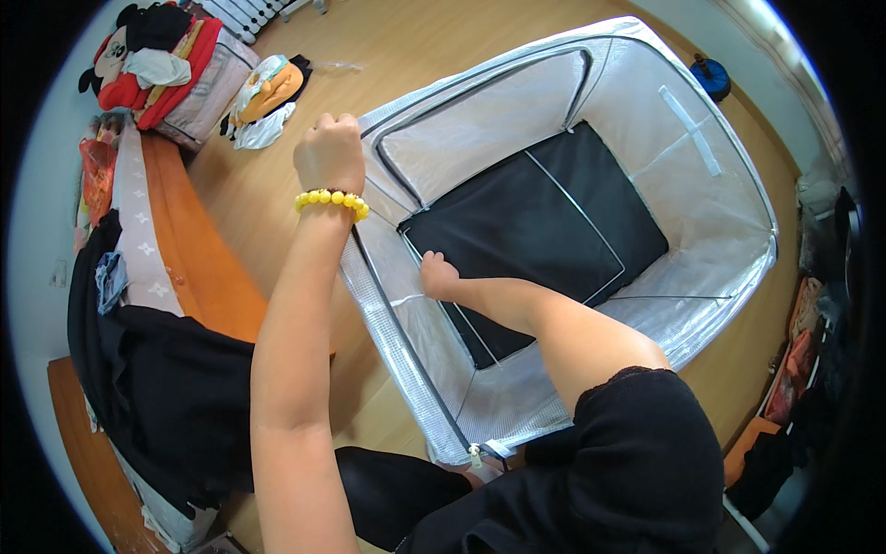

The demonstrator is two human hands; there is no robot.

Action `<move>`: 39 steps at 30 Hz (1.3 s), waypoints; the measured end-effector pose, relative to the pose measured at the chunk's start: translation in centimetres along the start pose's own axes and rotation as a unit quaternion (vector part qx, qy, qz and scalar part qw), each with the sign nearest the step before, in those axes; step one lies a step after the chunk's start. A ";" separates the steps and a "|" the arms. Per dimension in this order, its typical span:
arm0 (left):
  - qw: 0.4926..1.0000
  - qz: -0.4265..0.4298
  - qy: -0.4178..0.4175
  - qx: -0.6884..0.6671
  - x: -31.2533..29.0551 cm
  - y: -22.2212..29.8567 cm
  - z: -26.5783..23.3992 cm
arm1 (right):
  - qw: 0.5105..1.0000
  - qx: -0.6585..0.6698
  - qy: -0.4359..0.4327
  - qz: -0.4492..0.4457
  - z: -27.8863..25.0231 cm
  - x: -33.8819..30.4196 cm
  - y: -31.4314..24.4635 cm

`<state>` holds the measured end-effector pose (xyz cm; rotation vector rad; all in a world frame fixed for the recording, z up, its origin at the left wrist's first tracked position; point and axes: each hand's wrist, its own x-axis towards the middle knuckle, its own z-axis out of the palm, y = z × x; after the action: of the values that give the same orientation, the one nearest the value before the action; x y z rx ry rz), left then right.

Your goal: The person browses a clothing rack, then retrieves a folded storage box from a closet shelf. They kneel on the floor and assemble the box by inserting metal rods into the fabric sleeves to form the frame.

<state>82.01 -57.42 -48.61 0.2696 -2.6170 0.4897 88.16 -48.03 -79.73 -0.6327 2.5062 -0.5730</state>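
Note:
A large silver fabric storage box [374,305] with dark piping stands open at the top in front of me, a black panel [544,217] lying across its bottom. My left hand [329,152], a yellow beaded bracelet [330,198] at its wrist, is closed at the box's far left corner, gripping the edge. Reaching inside, my right hand [437,275] is curled by the left wall where a thin metal rod [469,321] runs along the panel; its fingers appear closed on that rod. Another bent metal rod [577,208] crosses the panel. At the near corner hangs a zipper pull [475,454].
A bed or bench with an orange edge [208,249] and a black cloth [175,388] lies to the left. Piled clothes [263,100] sit on the wooden floor [388,46] at the far left, beside a stuffed bag [198,97]. Shelved items [798,360] line the right.

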 end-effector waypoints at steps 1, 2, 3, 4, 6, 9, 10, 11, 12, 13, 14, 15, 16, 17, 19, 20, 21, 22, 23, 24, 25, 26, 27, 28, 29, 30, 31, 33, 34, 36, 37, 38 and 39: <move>1.000 -0.003 -0.002 0.004 -0.1 -0.2 -0.1 | 1.000 0.006 -0.004 0.009 -0.3 -0.4 0.0; 1.000 -0.002 -0.001 0.005 0.1 0.1 -0.2 | 1.000 0.012 -0.004 0.023 -0.7 -0.5 0.5; 1.000 0.001 0.002 0.001 0.2 0.3 -0.1 | 1.000 0.007 0.002 0.015 -1.3 -0.5 1.2; 1.000 0.004 0.006 -0.003 0.4 0.5 0.1 | 1.000 0.003 0.008 0.007 -2.0 -0.4 2.2; 1.000 0.002 0.012 0.001 0.4 0.3 0.3 | 0.999 0.004 -0.026 -0.033 -4.2 -0.7 3.5; 0.999 0.004 0.031 0.015 0.1 -0.5 0.9 | 0.983 0.103 -0.152 0.021 -9.3 -2.1 2.9; 1.000 -0.007 0.017 0.017 -0.1 -0.6 0.5 | 0.977 0.113 -0.179 -0.001 -11.2 -2.6 2.5; 1.000 -0.007 0.013 0.008 0.1 -0.1 0.3 | 0.967 0.127 -0.210 0.065 -12.3 -2.1 2.6; 1.000 -0.006 0.009 -0.001 0.3 0.4 0.2 | 0.952 0.142 -0.238 0.130 -13.1 -1.1 2.5; 1.000 -0.004 0.006 -0.010 0.5 0.9 0.1 | 0.931 0.159 -0.264 0.195 -14.1 -0.6 2.9; 1.000 0.000 0.008 -0.015 0.4 0.6 0.1 | 0.917 0.225 -0.250 0.215 -15.3 -0.8 2.6; 1.000 0.005 0.011 -0.020 0.3 0.4 0.2 | 0.929 0.204 -0.258 0.171 -16.4 -1.5 2.5; 1.000 0.010 0.014 -0.026 0.2 0.1 0.3 | 0.938 0.182 -0.264 0.128 -17.6 -2.3 2.7; 1.000 0.008 0.006 -0.019 -0.3 -0.8 0.3 | 0.946 0.157 -0.273 0.078 -19.7 -3.7 1.3; 0.999 0.022 0.003 -0.029 0.1 -0.4 0.3 | 0.944 0.074 -0.316 0.059 -22.3 -4.1 2.3; 0.998 0.043 -0.017 -0.040 1.1 1.3 0.2 | 0.931 0.021 -0.352 0.094 -22.9 -3.0 4.7; 0.998 0.028 -0.054 -0.022 0.6 -0.1 -0.2 | 0.945 0.123 -0.283 0.114 -24.5 -5.1 3.2; 0.996 0.014 -0.091 -0.004 0.0 -1.3 -0.7 | 0.943 0.226 -0.212 0.120 -26.4 -7.3 1.9; 0.992 -0.003 -0.126 0.012 -0.5 -2.6 -1.6 | 0.954 0.249 -0.144 0.083 -29.9 -11.3 -1.2; 0.989 -0.015 -0.146 0.009 -0.3 -2.2 -2.3 | 0.957 0.254 -0.116 0.081 -30.8 -12.4 -0.4; 0.988 -0.017 -0.150 -0.001 -0.3 -2.0 -2.6 | 0.959 0.257 -0.089 0.079 -31.7 -13.3 0.3; 0.987 -0.021 -0.156 -0.008 -0.6 -1.9 -2.6 | 0.958 0.262 -0.081 0.088 -32.9 -14.2 0.7; 0.986 -0.029 -0.164 -0.011 -1.0 -2.6 -2.6 | 0.951 0.296 -0.031 0.082 -33.9 -15.7 0.3; 0.981 -0.032 -0.191 -0.031 -1.5 -3.4 -2.8 | 0.945 0.319 -0.017 0.073 -34.7 -16.7 0.1; 0.978 -0.043 -0.200 -0.036 -1.9 -3.2 -3.3 | 0.938 0.341 0.003 0.066 -35.7 -17.9 0.3; 0.975 -0.055 -0.211 -0.037 -2.5 -3.2 -3.9 | 0.935 0.350 0.026 0.058 -36.5 -18.9 0.3; 0.972 -0.068 -0.222 -0.038 -3.2 -3.3 -4.7 | 0.931 0.358 0.048 0.049 -37.3 -19.8 0.1; 0.965 -0.066 -0.247 -0.053 -4.9 -2.7 -6.6 | 0.917 0.379 0.111 0.055 -38.8 -21.5 0.4; 0.964 -0.059 -0.256 -0.047 -5.9 -2.4 -7.6 | 0.908 0.393 0.131 0.065 -39.6 -22.1 0.7; 0.957 -0.055 -0.279 -0.054 -7.9 -2.2 -8.8 | 0.896 0.406 0.163 0.081 -41.0 -22.7 1.1; 0.951 -0.058 -0.294 -0.068 -9.0 -2.4 -9.2 | 0.894 0.403 0.174 0.088 -41.4 -22.7 1.4; 0.946 -0.062 -0.308 -0.082 -9.9 -2.4 -9.8 | 0.892 0.400 0.187 0.094 -41.7 -22.5 1.5; 0.934 -0.056 -0.339 -0.096 -10.8 -2.0 -10.8 | 0.890 0.402 0.193 0.094 -41.9 -22.5 1.8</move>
<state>96.37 -53.99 -44.19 0.6089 -3.2589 0.0969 82.10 -23.28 -39.53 0.0528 2.2975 -1.6563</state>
